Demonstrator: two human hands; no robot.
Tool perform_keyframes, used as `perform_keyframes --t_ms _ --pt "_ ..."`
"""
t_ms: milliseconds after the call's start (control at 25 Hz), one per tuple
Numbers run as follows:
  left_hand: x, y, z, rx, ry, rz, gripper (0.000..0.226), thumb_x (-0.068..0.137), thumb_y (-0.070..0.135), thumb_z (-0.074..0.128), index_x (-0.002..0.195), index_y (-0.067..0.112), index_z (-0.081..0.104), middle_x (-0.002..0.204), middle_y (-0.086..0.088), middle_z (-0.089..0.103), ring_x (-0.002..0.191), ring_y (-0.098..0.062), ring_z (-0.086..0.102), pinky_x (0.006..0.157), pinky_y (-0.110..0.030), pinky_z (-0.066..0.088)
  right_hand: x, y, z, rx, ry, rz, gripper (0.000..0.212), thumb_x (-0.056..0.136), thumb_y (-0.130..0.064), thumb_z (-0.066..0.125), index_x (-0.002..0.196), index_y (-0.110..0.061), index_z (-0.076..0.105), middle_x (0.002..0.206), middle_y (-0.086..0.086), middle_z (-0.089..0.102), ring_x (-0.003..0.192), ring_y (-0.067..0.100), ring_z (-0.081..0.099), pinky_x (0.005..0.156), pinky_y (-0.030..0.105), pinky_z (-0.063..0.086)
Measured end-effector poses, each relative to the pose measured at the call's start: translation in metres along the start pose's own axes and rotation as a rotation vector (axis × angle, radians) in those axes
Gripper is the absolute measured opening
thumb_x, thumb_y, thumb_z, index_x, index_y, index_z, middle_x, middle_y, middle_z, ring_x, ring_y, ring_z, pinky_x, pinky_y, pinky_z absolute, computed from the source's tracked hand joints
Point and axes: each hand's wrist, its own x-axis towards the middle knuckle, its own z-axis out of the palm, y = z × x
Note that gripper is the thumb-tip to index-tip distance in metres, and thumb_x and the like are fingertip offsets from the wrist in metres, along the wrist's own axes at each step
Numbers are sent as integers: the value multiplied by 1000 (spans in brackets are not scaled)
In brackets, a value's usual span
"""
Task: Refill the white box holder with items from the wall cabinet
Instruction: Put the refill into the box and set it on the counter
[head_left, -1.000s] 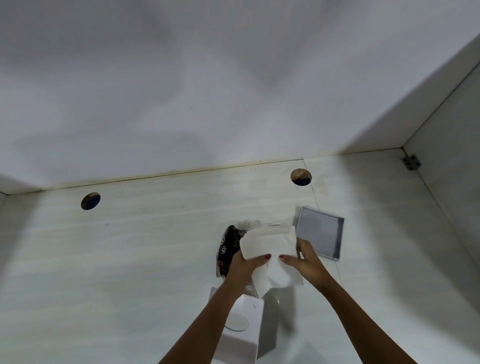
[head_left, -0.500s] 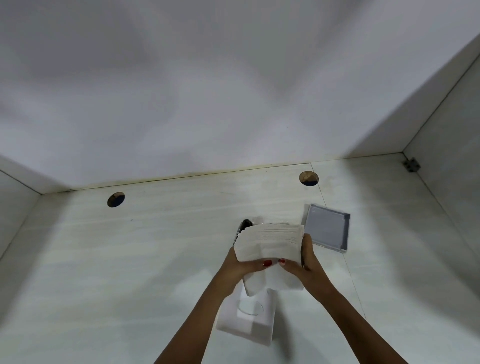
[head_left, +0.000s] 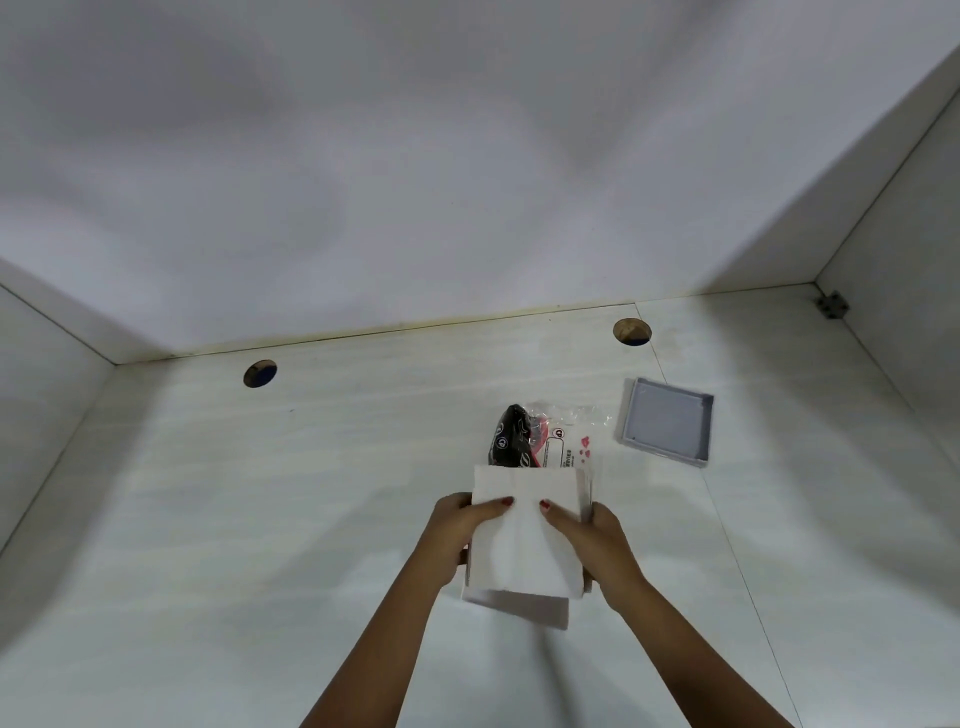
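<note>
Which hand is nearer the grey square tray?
Right. The right hand grips the tissue stack on the side below the grey square tray; the left hand holds its far side.

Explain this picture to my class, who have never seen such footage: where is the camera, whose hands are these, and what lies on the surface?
The camera sits on a person's head, looking forward and down. No machine here: the left hand and right hand are bare, and together grip a stack of white tissues over a white box holder. On the pale counter behind lie an opened plastic wrapper and a shallow grey lid. Two round holes pierce the counter near the wall.
</note>
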Motion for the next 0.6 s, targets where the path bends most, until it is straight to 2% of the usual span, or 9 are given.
perform_keyframes --t_ms 80,160,240,320,400,480,520,600 --pt "2 -8 -4 59 -5 -29 40 69 18 74 104 1 64 106 -17 68 94 -31 65 69 -32 50 1 17 8 2 -32 33 42 78 -31 66 110 -6 52 101 10 66 92 30 64 47 26 46" --pt "2 -12 -3 143 12 -31 36 74 14 70 107 1 63 112 -18 66 98 -33 63 78 -35 49 1 26 13 -29 -37 31 41 78 -27 65 110 -5 51 101 10 65 94 32 64 44 23 50" --pt "3 -14 0 280 82 15 36 75 15 70 108 4 62 111 -14 66 99 -29 61 82 -36 50 0 26 17 -120 8 10 39 78 -28 64 106 -5 50 99 6 62 93 28 62 59 27 53" --pt "3 -14 3 396 146 83 36 76 20 69 107 6 61 102 -7 65 92 -23 59 77 -30 47 -5 21 19 -222 108 -10 33 80 -26 63 103 -6 51 93 3 57 88 23 56 67 30 48" --pt "-1 -12 8 482 186 147 31 77 23 68 103 7 63 89 -1 60 84 -17 54 64 -20 42 -12 16 19 -288 188 -90 33 79 -26 64 103 -5 55 94 6 60 85 22 55 65 27 47" --pt "-1 -16 10 511 238 193 20 76 25 68 89 10 64 79 1 58 74 -15 53 51 -16 37 -16 17 18 -345 227 -158 39 77 -28 68 107 -5 57 101 9 66 82 20 56 64 22 45" --pt "-1 -17 9 508 264 203 16 75 26 67 79 11 62 73 2 57 67 -14 52 49 -16 36 -19 18 18 -344 234 -157 44 75 -29 70 110 -7 55 103 9 66 83 21 57 67 23 46" --pt "-1 -20 6 545 280 205 21 78 28 63 67 11 55 63 3 54 61 -13 49 48 -17 33 -21 22 20 -298 248 -135 57 71 -31 74 117 -9 48 105 9 65 89 26 62 74 30 50"
